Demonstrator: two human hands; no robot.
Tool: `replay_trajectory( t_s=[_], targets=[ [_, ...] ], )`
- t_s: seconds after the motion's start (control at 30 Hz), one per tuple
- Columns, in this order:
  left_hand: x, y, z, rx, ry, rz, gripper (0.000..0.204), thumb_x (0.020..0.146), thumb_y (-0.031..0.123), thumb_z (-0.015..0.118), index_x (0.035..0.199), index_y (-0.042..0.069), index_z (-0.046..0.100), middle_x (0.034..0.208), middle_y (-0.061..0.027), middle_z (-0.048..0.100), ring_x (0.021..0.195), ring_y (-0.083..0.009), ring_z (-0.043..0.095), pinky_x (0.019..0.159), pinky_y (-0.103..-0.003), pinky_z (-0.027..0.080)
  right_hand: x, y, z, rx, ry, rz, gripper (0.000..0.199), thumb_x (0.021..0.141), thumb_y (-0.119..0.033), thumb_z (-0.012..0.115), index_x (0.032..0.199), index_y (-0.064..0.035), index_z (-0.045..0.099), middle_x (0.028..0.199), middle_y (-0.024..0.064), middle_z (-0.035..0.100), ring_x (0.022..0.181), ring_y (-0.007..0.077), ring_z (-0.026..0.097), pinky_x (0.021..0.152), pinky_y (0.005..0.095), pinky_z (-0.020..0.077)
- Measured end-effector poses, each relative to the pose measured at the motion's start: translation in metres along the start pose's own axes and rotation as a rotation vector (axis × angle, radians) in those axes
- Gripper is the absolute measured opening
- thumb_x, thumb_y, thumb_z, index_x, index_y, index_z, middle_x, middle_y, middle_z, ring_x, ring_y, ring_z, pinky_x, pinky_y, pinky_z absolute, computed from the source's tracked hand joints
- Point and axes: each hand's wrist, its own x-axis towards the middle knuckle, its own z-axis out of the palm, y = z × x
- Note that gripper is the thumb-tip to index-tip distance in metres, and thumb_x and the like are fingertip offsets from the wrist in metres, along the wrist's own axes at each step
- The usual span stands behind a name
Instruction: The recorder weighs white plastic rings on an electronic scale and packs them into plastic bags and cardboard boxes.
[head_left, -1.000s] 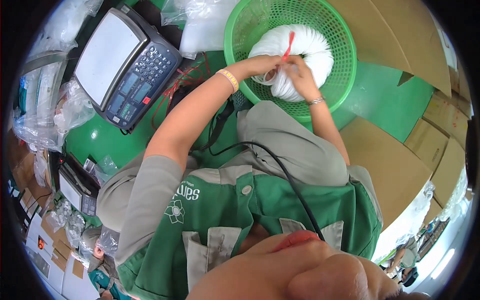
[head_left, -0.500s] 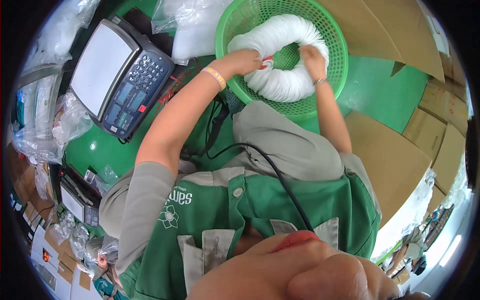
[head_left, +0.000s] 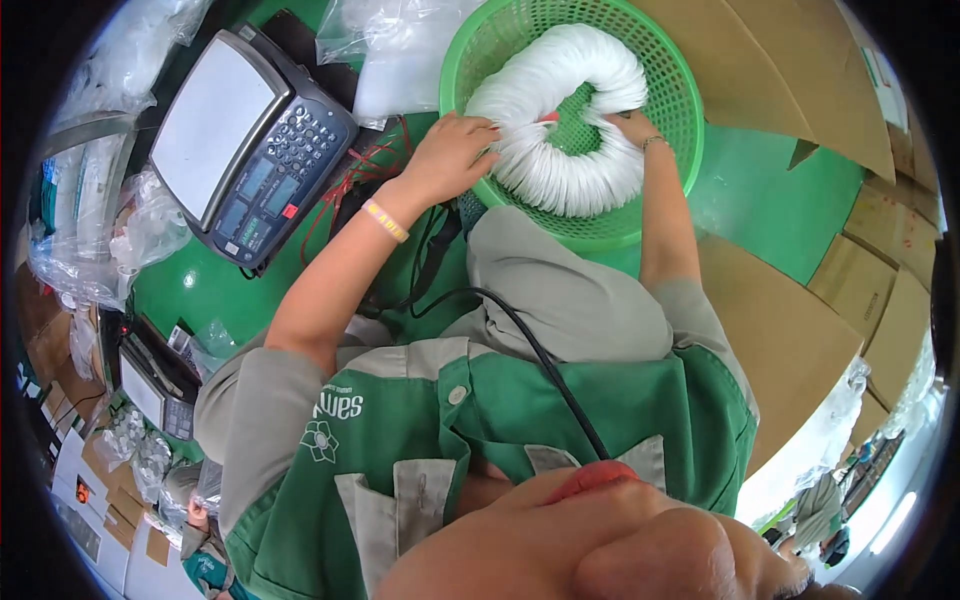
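A thick loop of thin white discs [head_left: 562,165], packed edge to edge, lies inside a round green plastic basket [head_left: 455,70]. The loop narrows at its right side, where my right hand [head_left: 634,128] is curled closed on it, its fingertips partly hidden. My left hand [head_left: 452,155] is over the basket's left rim with its fingers spread, holding nothing. Its fingertips come close to the loop's left side; whether they touch cannot be made out. A small red piece [head_left: 549,117] shows at the loop's inner edge.
Left of the basket stands a counting scale [head_left: 275,165] with a white pan, near red wires [head_left: 345,185]. Clear plastic bags [head_left: 395,70] lie behind it. Cardboard [head_left: 770,60] flanks the basket's right side, with more boxes [head_left: 850,275] beyond. Another person [head_left: 205,545] appears at lower left.
My left hand has let go of the loop and drawn back left to the rim, fingers opening. The loop has changed shape, narrowing by my right hand, which stays at its right side.
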Motion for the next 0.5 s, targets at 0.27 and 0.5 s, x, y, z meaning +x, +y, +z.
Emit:
replay_trajectory(
  t_s=[0.27, 0.5],
  targets=[
    [-0.038, 0.0, -0.056, -0.06, 0.089, -0.153, 0.025, 0.08, 0.019, 0.053, 0.1, 0.006, 0.058, 0.106, -0.0113, 0.056, 0.095, -0.0288, 0.053, 0.083, -0.038, 0.041, -0.023, -0.015, -0.01, 0.972, -0.201, 0.013, 0.028, 0.08, -0.017, 0.058, 0.105, -0.0046, 0.059, 0.099, 0.0035, 0.06, 0.087, 0.0137, 0.056, 0.079, 0.0282, 0.0446],
    [-0.068, 0.002, -0.108, -0.021, 0.25, -0.223, 0.024, 0.081, 0.019, 0.052, 0.1, 0.005, 0.058, 0.099, -0.0134, 0.058, 0.087, -0.0316, 0.056, 0.076, -0.036, 0.045, -0.082, -0.045, -0.116, -0.359, 0.203, 0.069, 0.046, 0.069, -0.045, 0.058, 0.087, -0.003, 0.064, 0.09, 0.0223, 0.06, 0.087, 0.0369, 0.058, 0.075, 0.0403, 0.0466]
  ],
)
